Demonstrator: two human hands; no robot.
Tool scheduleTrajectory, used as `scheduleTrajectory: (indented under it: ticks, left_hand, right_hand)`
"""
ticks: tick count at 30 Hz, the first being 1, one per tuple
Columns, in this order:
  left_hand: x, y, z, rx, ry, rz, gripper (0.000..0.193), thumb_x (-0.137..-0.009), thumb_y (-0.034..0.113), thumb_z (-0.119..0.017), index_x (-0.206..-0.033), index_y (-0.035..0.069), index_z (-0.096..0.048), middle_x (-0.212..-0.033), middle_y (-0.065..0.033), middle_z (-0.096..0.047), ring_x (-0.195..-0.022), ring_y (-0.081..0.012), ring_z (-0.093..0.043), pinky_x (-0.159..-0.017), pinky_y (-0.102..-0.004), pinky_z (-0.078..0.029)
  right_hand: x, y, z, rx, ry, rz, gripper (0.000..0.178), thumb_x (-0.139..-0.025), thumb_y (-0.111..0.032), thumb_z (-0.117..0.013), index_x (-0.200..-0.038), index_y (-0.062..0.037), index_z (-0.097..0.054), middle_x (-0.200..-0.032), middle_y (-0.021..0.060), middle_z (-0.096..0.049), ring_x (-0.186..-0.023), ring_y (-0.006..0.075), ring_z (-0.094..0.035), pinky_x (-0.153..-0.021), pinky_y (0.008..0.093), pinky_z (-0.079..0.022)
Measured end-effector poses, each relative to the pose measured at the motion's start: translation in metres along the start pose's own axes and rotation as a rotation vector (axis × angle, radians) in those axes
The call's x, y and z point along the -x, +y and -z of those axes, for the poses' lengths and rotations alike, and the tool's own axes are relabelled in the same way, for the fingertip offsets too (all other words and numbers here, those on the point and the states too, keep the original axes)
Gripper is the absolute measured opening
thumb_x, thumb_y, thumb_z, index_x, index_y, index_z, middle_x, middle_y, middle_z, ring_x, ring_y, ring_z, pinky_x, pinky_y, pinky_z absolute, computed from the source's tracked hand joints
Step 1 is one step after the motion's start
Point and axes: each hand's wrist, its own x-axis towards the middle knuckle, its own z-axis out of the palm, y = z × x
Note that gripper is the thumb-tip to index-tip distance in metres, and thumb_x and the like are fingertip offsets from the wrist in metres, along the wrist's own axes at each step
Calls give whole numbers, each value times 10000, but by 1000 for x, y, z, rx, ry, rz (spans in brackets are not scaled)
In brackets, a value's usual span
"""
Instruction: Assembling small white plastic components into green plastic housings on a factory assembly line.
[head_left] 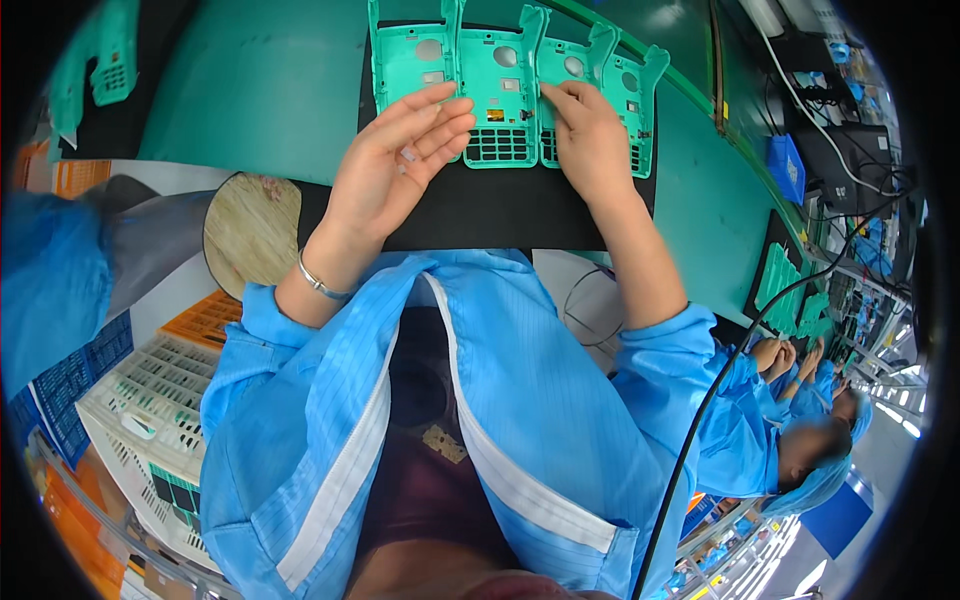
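Observation:
Four green plastic housings stand in a row on a black mat (450, 225), each with a round hole and a grille at its near end. My left hand (385, 165) hovers in front of the leftmost housing (392, 65), palm turned inward and fingers loosely curled. Small translucent pieces (407, 155) rest in it. To its right is the second housing (480, 75). My right hand (592, 145) is over the third housing (573, 48), thumb and forefinger pinched at its left edge; what they hold is too small to make out. Behind that hand is the rightmost housing (645, 110).
A green bench (250, 90) surrounds the mat. More green housings (115, 60) stand at the far left. A round stool seat (252, 230) and a white crate (150, 400) are at left. A black cable (700, 420) runs down the right, near co-workers (770, 430).

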Motion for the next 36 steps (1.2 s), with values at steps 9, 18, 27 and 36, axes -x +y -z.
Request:
scheduleTrajectory:
  ticks: [9, 18, 27, 36]
  left_hand:
    - [-3, 8, 4, 121, -57, -112, 431, -917, 178, -474, -1287, -24, -381, -1239, -195, -485, -1157, -263, -486, -990, -360, -392]
    - [-5, 6, 8, 248, -127, -139, 531, -942, 327, -407, -1350, 9, -285, -1341, -216, -370, -1241, -283, -383, -1018, -382, -335]
    - [-3, 6, 5, 257, -185, -94, 605, -959, 423, -315, -1392, 17, -196, -1400, -217, -291, -1302, -289, -297, -1076, -396, -258]
    - [3, 12, 15, 274, -33, -190, 524, -952, 311, -393, -1341, -26, -301, -1361, -213, -363, -1279, -287, -349, -1070, -389, -292]
  right_hand:
    - [-8, -11, 4, 29, -65, -76, 305, -736, 15, -544, -1000, -90, -655, -970, 89, -596, -877, 286, -579, -737, 386, -485]
    - [-12, -109, -11, -373, 46, 256, 136, -710, -60, -661, -837, -61, -610, -819, 62, -592, -711, 226, -598, -581, 325, -491]
    - [-20, -107, -17, -265, 58, 365, 125, -701, -45, -689, -813, -40, -633, -783, 59, -636, -658, 202, -611, -570, 281, -493]
    - [-56, -82, 5, -327, -284, -551, 239, -798, -239, -575, -833, -17, -657, -715, 109, -644, -639, 197, -612, -591, 299, -471]
